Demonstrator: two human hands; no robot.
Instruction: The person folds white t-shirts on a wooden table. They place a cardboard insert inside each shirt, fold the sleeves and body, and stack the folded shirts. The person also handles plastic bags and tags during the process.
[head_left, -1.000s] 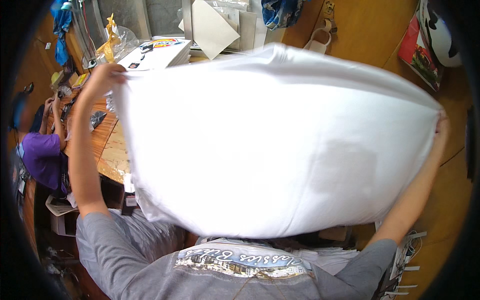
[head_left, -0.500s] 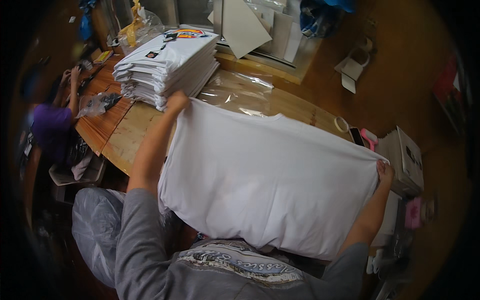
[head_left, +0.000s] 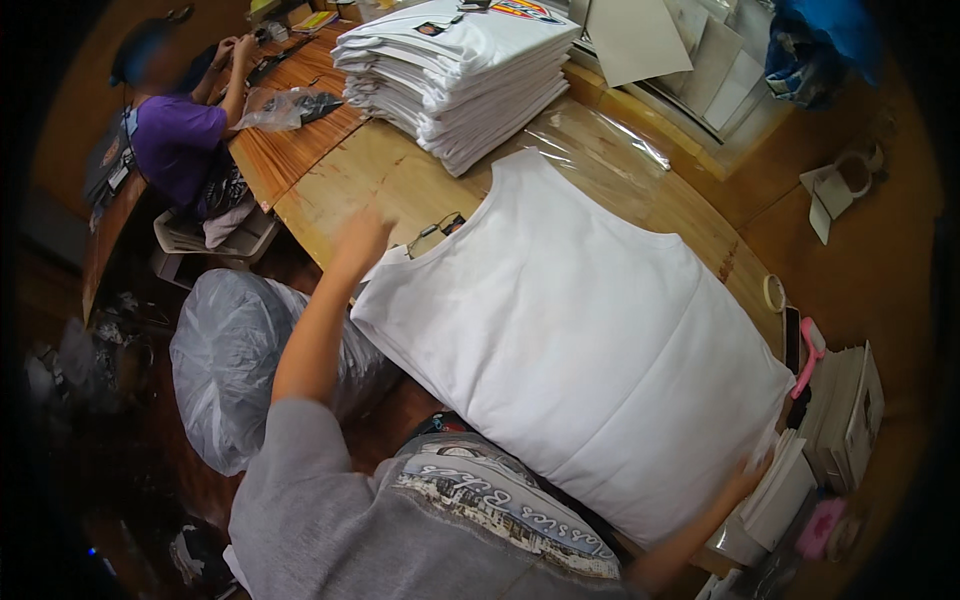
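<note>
In the head view, a white garment [head_left: 590, 330] lies across the middle of the frame, soft matte cloth with shallow creases and a scooped, banded upper edge. I see the left hand [head_left: 362, 242] blurred beside its left corner, left of centre; I can't tell how wide the fingers are or whether they grip anything. The right hand [head_left: 748, 476], at lower right, touches the garment's edge, its fingers partly hidden, so its grip is unclear to me too.

At top centre rises a stack of white garments [head_left: 450, 80], thick folded layers, with glossy clear plastic [head_left: 610, 140] flat just beside it. Pale wood of the table [head_left: 345, 180] lies open between stack and left hand, up to its left edge, where a crinkled grey bag [head_left: 225, 360] bulges below. Along the right edge, room is tighter: a tape roll [head_left: 773, 293], a pink handle [head_left: 810, 355] and stacked boards [head_left: 835, 420] crowd the cloth's corner.
</note>
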